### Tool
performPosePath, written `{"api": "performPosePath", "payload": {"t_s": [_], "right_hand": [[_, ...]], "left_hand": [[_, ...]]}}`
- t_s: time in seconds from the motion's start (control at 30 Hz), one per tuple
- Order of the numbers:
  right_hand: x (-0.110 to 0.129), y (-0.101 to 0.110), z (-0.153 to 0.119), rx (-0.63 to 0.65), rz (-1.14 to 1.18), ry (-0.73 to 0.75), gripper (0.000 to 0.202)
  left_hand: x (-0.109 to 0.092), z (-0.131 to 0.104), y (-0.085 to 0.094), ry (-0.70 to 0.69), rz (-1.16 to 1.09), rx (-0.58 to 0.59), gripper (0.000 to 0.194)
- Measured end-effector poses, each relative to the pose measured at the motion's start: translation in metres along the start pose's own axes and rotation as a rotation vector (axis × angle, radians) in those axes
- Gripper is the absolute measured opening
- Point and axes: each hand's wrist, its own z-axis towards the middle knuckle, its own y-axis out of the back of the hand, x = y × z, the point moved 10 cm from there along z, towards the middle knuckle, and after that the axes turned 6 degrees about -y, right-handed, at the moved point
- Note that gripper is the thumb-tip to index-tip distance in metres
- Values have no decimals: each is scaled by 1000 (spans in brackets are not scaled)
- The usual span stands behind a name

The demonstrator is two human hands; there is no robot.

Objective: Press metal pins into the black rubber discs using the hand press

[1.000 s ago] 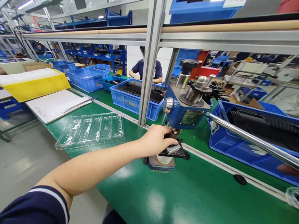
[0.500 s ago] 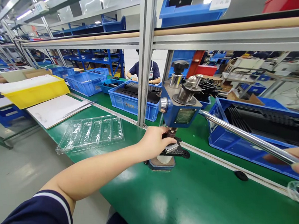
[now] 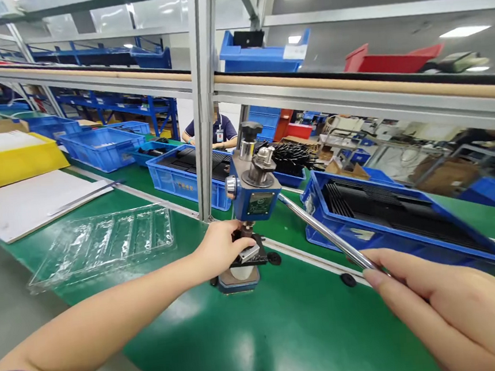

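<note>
A blue hand press (image 3: pixel 254 190) with a silver label plate stands on the green bench (image 3: pixel 243 336). Under its ram, my left hand (image 3: pixel 222 245) pinches a small metal block (image 3: pixel 250 253) that lies on a black plate at the press base (image 3: pixel 239 281). Part of what the left fingers touch is hidden behind them. My right hand (image 3: pixel 430 291) is closed around the long chrome lever (image 3: pixel 325 230), which slopes down to the right from the press.
Blue bins with black parts (image 3: pixel 383 208) stand behind and right of the press. An upright metal post (image 3: pixel 204 108) rises behind it. A clear plastic tray (image 3: pixel 117 240) lies left, near a white board (image 3: pixel 36 198). Beyond the frame sits a person (image 3: pixel 225 131).
The view has turned right, so the press and bins sit further left. More of my right hand shows on the lever. My left hand remains at the metal block.
</note>
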Motion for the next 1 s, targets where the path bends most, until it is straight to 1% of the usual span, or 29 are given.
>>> {"api": "performPosePath", "payload": {"t_s": [0.07,0.2,0.27,0.33,0.43,0.5,0.57,0.67,0.73,0.8,0.9,0.97,1.0], "right_hand": [[2,2,0,-13,1,-12,34],[13,-4,-10,-125,26,2,33],[17,-7,-14,-159,24,-14,32],[18,-9,-14,-145,32,-49,31],[17,-11,-10,-69,103,-74,30],[15,-12,-10,-41,132,-90,32],[13,-13,-13,-70,114,-109,34],[15,-18,-21,-157,51,-114,36],[18,-25,-24,-169,28,-97,37],[17,-29,-23,-154,35,-92,37],[7,-26,-17,-97,126,-120,34],[0,-27,-12,-4,254,-156,35],[-3,-30,-10,66,331,-179,36]], "left_hand": [[1,0,-1,11,3,-2,16],[1,-1,-2,14,19,-2,17],[2,-1,-1,12,37,-3,18],[1,-1,-1,4,53,0,19],[0,-2,0,-1,52,-7,21],[-1,-2,0,2,37,-20,22],[-1,-3,0,10,37,-30,21],[1,-3,-1,19,53,-34,19],[1,-2,-1,13,60,-32,19],[1,-2,-1,9,69,-31,19],[1,-2,0,10,78,-41,21],[0,-3,2,7,73,-57,21],[0,-3,2,7,70,-64,22]]}}
